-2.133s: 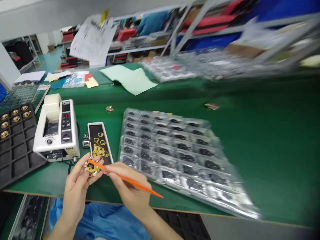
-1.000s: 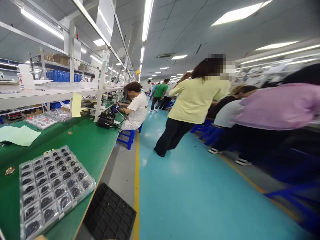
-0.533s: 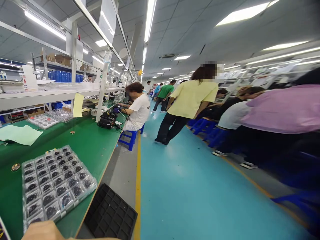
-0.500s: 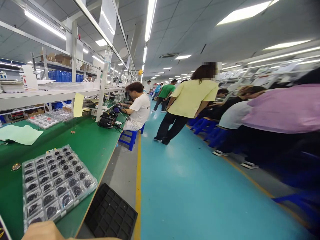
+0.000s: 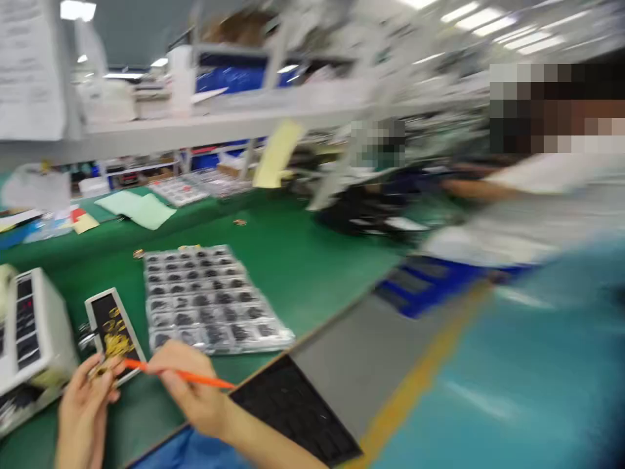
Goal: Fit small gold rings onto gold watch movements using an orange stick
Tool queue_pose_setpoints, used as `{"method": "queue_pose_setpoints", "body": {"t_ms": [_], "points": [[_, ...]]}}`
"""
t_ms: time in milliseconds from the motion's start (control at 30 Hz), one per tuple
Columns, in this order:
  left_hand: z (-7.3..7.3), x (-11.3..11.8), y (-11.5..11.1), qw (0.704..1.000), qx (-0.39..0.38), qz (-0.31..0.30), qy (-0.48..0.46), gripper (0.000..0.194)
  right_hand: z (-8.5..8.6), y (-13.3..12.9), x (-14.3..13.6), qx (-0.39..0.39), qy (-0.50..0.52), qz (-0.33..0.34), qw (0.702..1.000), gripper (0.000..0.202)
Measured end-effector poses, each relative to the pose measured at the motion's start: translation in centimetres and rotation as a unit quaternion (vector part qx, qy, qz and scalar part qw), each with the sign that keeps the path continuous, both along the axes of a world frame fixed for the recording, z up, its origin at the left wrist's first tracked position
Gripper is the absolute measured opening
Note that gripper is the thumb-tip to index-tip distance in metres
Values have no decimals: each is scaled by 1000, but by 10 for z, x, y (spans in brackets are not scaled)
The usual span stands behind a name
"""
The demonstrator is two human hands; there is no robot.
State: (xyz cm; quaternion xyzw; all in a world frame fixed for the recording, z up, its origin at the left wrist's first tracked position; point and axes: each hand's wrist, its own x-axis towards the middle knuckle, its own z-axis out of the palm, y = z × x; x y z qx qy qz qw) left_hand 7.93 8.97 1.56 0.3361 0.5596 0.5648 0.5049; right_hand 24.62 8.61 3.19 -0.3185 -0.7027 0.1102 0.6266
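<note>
Orange slim stick (image 5: pixel 178 374) pinched in right hand (image 5: pixel 188 387), left hand (image 5: pixel 83 410) gripping small gold part (image 5: pixel 100 371), green bench (image 5: pixel 293 260)

Green bench (image 5: pixel 303 260) — clear blister tray (image 5: pixel 208 296), black gold-ring tray (image 5: pixel 111 327), white dispenser (image 5: pixel 32 329), pale-green paper (image 5: pixel 139 208)

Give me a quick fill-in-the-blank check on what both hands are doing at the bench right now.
1. The right hand holds a thin ____ stick.
2. The left hand holds a small ____-coloured part.
3. The clear blister tray lies on the ____ bench top.

Missing words: orange; gold; green
</note>
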Motion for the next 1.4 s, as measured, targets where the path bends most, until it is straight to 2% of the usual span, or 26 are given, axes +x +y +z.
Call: {"method": "queue_pose_setpoints", "body": {"t_ms": [100, 200, 267, 400, 467, 633, 733, 900, 1000, 1067, 1133, 1200, 1233, 1333, 1400], "points": [[10, 1, -9, 994, -10, -41, -103, 50, -4, -14, 12, -63, 55, 30, 996, 38], [13, 5, -8, 989, 16, -28, -146, 50, -14, -12, 18, -81, 58, 52, 994, 36], [13, 8, -10, 988, 21, -26, -153, 50, -15, -7, 15, -92, 35, 53, 994, 30], [14, 13, -21, 990, 57, -26, -123, 44, -4, 4, -6, -89, -49, 66, 993, 21], [13, 14, -25, 992, 79, -25, -97, 43, -2, 10, -17, -65, -93, 46, 993, 17], [8, 18, -29, 994, 96, -39, -19, 45, -9, 18, -29, -45, -148, -13, 988, 14], [3, 19, -32, 994, 99, -48, 29, 45, -12, 17, -30, -71, -150, -21, 986, 15], [-1, 18, -36, 992, 85, -70, 67, 44, -15, 17, -29, -113, -128, 20, 985, 18], [-3, 16, -31, 992, 71, -84, 55, 43, -12, 17, -24, -131, -105, 88, 982, 16], [-4, 12, -25, 994, 69, -73, 41, 43, -9, 17, -16, -174, -73, 145, 971, 15], [-5, 9, -20, 995, 74, -55, 23, 44, -6, 20, -7, -219, -46, 168, 960, 15], [-4, 6, -18, 996, 78, -44, 3, 45, -6, 27, -1, -263, -65, 144, 952, 16], [-3, 4, -18, 996, 76, -40, -7, 44, -7, 33, 1, -284, -106, 116, 946, 17], [0, 1, -21, 997, 67, -27, -26, 44, -11, 48, -2, -335, -277, 23, 900, 20], [0, -3, -25, 997, 69, -14, -29, 43, -13, 53, -5, -342, -337, -9, 877, 17]]}}
